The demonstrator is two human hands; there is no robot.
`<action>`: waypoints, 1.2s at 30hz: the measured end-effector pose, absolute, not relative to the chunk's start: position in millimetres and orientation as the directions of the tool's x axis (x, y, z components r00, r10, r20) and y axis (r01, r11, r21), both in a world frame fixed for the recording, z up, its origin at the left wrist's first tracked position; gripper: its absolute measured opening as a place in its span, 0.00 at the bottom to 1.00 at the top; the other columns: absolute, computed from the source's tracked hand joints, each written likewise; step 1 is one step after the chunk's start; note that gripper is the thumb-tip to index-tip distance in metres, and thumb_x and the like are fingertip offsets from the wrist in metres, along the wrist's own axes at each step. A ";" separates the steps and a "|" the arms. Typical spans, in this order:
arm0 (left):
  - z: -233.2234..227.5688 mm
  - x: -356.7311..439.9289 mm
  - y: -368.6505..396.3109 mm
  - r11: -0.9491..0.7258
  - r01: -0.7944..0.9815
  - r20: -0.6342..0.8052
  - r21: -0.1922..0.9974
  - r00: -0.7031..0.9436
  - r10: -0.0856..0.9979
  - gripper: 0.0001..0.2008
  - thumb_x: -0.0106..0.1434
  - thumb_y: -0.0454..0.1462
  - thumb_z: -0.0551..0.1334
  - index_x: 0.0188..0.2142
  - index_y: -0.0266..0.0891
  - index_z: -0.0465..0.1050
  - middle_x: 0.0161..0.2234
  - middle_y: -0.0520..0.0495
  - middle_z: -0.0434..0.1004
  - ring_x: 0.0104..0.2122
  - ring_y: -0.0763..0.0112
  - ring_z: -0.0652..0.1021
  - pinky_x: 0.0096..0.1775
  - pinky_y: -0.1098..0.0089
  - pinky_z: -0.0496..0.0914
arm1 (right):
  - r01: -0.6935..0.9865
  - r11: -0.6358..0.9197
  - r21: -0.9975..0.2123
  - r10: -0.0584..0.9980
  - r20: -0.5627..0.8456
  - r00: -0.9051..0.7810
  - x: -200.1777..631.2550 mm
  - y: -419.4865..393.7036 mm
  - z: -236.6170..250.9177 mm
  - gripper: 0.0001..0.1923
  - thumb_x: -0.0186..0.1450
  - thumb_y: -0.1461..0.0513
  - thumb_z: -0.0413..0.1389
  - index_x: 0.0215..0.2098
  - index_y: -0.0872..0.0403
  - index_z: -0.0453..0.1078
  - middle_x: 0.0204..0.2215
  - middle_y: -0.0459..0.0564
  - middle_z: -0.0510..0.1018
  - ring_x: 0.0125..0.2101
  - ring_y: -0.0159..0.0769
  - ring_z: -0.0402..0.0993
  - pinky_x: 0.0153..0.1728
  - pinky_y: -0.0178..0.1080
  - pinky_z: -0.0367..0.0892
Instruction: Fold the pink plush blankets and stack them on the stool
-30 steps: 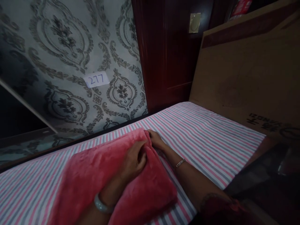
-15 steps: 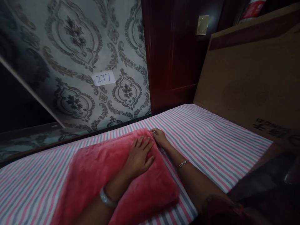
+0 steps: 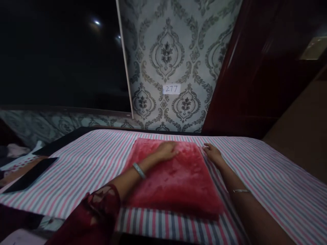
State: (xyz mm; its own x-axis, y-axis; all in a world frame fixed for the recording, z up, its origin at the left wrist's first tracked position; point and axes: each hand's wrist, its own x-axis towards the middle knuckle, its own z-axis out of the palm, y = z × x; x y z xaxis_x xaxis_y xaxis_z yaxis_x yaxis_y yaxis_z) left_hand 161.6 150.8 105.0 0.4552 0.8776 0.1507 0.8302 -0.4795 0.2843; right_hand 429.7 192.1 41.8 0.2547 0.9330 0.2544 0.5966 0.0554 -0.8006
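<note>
A folded red plush cloth [image 3: 178, 180], soft and thick, lies flat on a striped sheet [image 3: 84, 170] of pink, grey and white. My left hand [image 3: 166, 150] is over the far part of the plush, touching or just above it; motion smears its fingers, so their shape does not show. Beside the far right corner of the plush is my right hand [image 3: 213, 153]. Its fingers are loosely bent and apart, with nothing visible in them. A bangle circles each wrist.
Behind the striped surface stands a patterned wall with a paper label [image 3: 171, 89] reading 277. A large dark screen [image 3: 63, 58] is at the left, a dark red panel [image 3: 245, 85] and a cardboard sheet [image 3: 304, 126] at the right. Dark flat pieces [image 3: 30, 175] lie at the left edge.
The view has swung left and the plush now appears squarer to me. My left hand has gone from lying flat with spread fingers to a blurred pose. My right hand has come off the corner.
</note>
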 end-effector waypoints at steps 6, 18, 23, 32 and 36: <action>123.2 89.7 164.1 -0.061 0.982 0.146 0.181 0.034 0.989 0.26 0.69 0.42 0.53 0.62 0.31 0.64 0.65 0.26 0.61 0.66 0.42 0.60 0.63 0.39 0.52 | 0.832 0.185 -0.522 0.948 0.318 -0.012 349.3 197.5 92.9 0.26 0.69 0.56 0.49 0.64 0.55 0.65 0.61 0.59 0.71 0.59 0.48 0.67 0.58 0.46 0.60; 65.7 63.4 151.4 0.006 0.974 0.178 0.225 -0.047 0.983 0.27 0.71 0.49 0.48 0.62 0.39 0.64 0.65 0.35 0.63 0.66 0.47 0.58 0.58 0.44 0.61 | 0.972 0.056 -0.227 0.960 0.279 0.010 306.8 153.8 32.9 0.26 0.75 0.52 0.41 0.66 0.50 0.62 0.65 0.57 0.65 0.64 0.49 0.58 0.64 0.53 0.48; 68.2 58.8 149.4 0.107 0.954 0.175 0.280 -0.160 0.971 0.26 0.72 0.46 0.44 0.61 0.36 0.65 0.63 0.34 0.64 0.58 0.45 0.70 0.54 0.50 0.66 | 0.970 0.083 -0.230 0.958 0.286 -0.014 309.1 157.0 32.9 0.26 0.75 0.53 0.40 0.66 0.53 0.62 0.64 0.56 0.67 0.64 0.48 0.59 0.64 0.52 0.48; 77.8 59.5 141.9 0.172 0.927 0.130 0.333 -0.226 0.966 0.25 0.71 0.44 0.45 0.61 0.37 0.66 0.59 0.30 0.70 0.56 0.46 0.73 0.55 0.52 0.65 | 0.960 0.094 -0.263 0.965 0.261 -0.023 311.2 153.1 38.7 0.27 0.75 0.52 0.39 0.66 0.53 0.62 0.64 0.56 0.66 0.64 0.48 0.58 0.63 0.52 0.48; 80.7 50.9 133.2 0.211 0.900 0.073 0.382 -0.257 0.964 0.27 0.70 0.47 0.49 0.63 0.36 0.62 0.57 0.27 0.72 0.57 0.43 0.72 0.54 0.51 0.65 | 0.959 0.096 -0.267 0.962 0.271 -0.021 310.6 150.1 40.1 0.28 0.75 0.52 0.38 0.66 0.53 0.62 0.64 0.57 0.66 0.64 0.48 0.58 0.63 0.51 0.48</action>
